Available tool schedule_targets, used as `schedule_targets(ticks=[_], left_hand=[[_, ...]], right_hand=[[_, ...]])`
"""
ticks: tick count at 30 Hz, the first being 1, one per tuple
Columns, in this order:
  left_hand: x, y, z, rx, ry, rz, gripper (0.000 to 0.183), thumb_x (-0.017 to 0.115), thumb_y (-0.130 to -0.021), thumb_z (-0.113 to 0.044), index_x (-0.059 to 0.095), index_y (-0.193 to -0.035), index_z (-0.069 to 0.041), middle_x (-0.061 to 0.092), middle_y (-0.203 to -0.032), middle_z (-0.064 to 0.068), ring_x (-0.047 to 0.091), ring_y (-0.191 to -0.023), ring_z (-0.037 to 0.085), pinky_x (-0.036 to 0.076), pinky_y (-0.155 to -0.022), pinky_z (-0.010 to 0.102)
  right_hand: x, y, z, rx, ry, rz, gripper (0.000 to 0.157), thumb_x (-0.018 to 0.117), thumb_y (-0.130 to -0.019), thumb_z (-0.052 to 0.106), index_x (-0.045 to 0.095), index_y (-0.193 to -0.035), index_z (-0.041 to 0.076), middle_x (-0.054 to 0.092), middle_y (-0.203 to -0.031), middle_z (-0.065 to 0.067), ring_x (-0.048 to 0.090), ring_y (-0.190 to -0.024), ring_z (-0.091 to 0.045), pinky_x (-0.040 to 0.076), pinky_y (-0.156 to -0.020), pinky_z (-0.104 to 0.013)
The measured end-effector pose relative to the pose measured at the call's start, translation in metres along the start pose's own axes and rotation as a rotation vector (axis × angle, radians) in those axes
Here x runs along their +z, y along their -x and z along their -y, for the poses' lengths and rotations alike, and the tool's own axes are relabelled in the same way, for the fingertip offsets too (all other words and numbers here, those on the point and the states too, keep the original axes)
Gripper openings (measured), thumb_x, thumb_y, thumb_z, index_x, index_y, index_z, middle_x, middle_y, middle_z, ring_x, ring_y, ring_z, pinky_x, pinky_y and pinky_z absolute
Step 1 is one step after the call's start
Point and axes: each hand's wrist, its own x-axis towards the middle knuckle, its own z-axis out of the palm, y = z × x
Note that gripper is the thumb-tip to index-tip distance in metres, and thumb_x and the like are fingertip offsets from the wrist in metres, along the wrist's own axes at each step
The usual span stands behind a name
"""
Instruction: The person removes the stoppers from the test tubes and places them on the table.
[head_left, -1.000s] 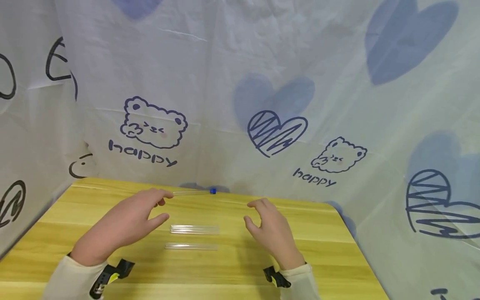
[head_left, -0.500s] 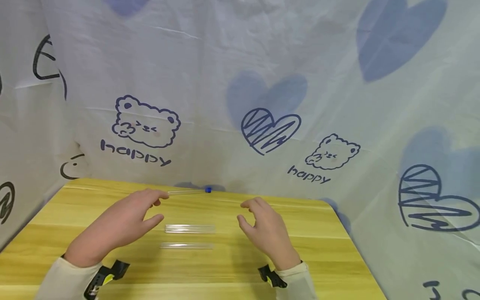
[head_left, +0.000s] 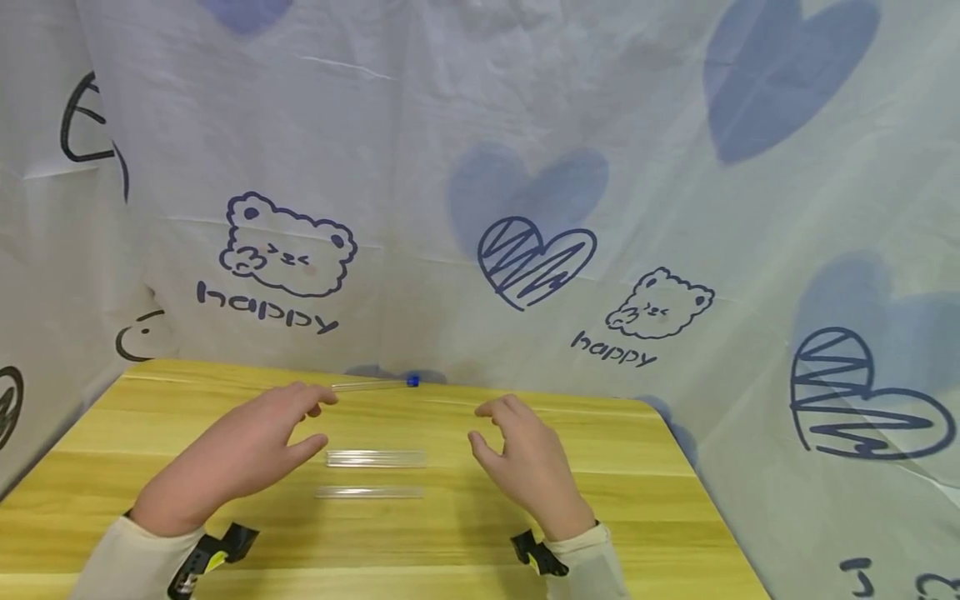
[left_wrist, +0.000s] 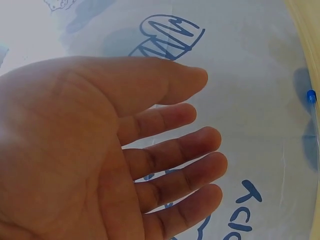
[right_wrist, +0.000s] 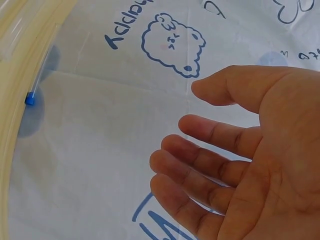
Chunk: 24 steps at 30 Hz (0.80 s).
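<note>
My left hand [head_left: 243, 450] hovers over the left side of the table with fingers loosely bent and thumb apart; in the left wrist view its palm holds nothing. On the right, my right hand [head_left: 531, 467] is held up likewise, its fingers relaxed and its palm bare in the right wrist view. Beyond my left fingertips, a thin clear tube [head_left: 371, 385] with a blue cap [head_left: 413, 381] lies along the far table edge; its left end is hidden by the hand. Between my hands lie a wider clear plastic piece, perhaps tubes side by side [head_left: 375, 458], and a narrower clear tube [head_left: 369, 492].
The yellow wood-grain table [head_left: 360, 554] ends at a white cloth [head_left: 420, 317] printed with hearts, bears and lettering. The cloth hangs behind it and along both sides. Black straps with small fittings [head_left: 213, 560] sit on both wrists.
The head view has turned slightly to the right, so the whole scene sits a little further left. Hands and tubes keep nearly the same places relative to each other.
</note>
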Motion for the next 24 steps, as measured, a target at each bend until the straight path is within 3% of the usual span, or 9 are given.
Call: schedule_targets(ticks=[11,16,19,24], left_hand=[[0.001,-0.002,0.001,0.003,-0.005,0.014,0.047,0.074,-0.097,-0.026,0.06,-0.137,-0.006,0.068,-0.125,0.01,0.065,-0.115,0.034,0.053,-0.094,0.056],[0.009,-0.008,0.005,0.006,0.002,0.002,0.044,0.073,-0.097,-0.027,0.062,-0.135,-0.007,0.068,-0.123,0.009,0.065,-0.113,0.032,0.054,-0.093,0.055],[0.021,-0.017,0.019,-0.013,0.02,-0.019,0.04,0.072,-0.098,-0.025,0.064,-0.132,-0.006,0.068,-0.123,0.01,0.065,-0.111,0.031,0.054,-0.092,0.054],[0.052,-0.041,0.065,-0.065,0.009,-0.08,0.037,0.071,-0.098,-0.019,0.064,-0.128,0.001,0.067,-0.122,0.02,0.065,-0.11,0.038,0.054,-0.092,0.056]], right_hand=[[-0.001,0.001,0.0,0.003,-0.001,0.0,0.025,0.074,-0.096,0.031,0.072,-0.115,0.015,0.068,-0.113,0.002,0.067,-0.095,-0.015,0.057,-0.071,-0.029],[-0.003,0.001,-0.001,0.011,0.0,0.001,0.024,0.073,-0.096,0.032,0.072,-0.114,0.017,0.068,-0.112,0.004,0.067,-0.095,-0.013,0.056,-0.071,-0.029],[-0.004,0.001,0.0,0.008,0.0,0.007,0.024,0.073,-0.096,0.033,0.072,-0.115,0.017,0.069,-0.113,0.004,0.067,-0.095,-0.012,0.057,-0.072,-0.029],[-0.004,0.0,0.003,0.007,-0.016,0.032,0.025,0.073,-0.097,0.035,0.073,-0.115,0.018,0.069,-0.115,0.004,0.067,-0.092,-0.011,0.057,-0.072,-0.028]])
